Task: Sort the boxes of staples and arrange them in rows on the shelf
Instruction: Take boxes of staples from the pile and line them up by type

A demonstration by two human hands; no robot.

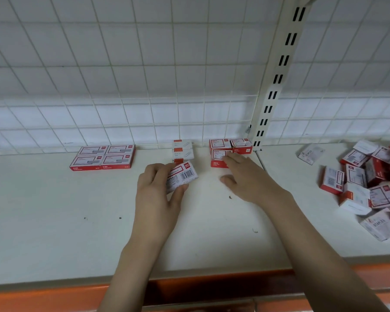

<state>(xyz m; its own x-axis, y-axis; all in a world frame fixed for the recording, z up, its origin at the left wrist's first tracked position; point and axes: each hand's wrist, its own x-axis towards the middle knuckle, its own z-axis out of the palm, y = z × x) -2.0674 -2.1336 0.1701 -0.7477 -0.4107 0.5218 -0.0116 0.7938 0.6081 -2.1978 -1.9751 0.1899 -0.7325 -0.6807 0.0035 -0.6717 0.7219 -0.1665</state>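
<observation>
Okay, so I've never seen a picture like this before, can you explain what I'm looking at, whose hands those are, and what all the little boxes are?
There is no machine here. One camera worn on a person's head looks down at their two bare hands over a white shelf backed by a wire grid.

The left hand holds a small box with its barcode side up. The right hand lies open, fingers resting on a red and white group of boxes.

Already sorted: four flat red boxes on the left and a short white row in the middle. The unsorted pile lies to the right.

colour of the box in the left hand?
White with a red band and black barcode; box in left hand, head view.
</observation>
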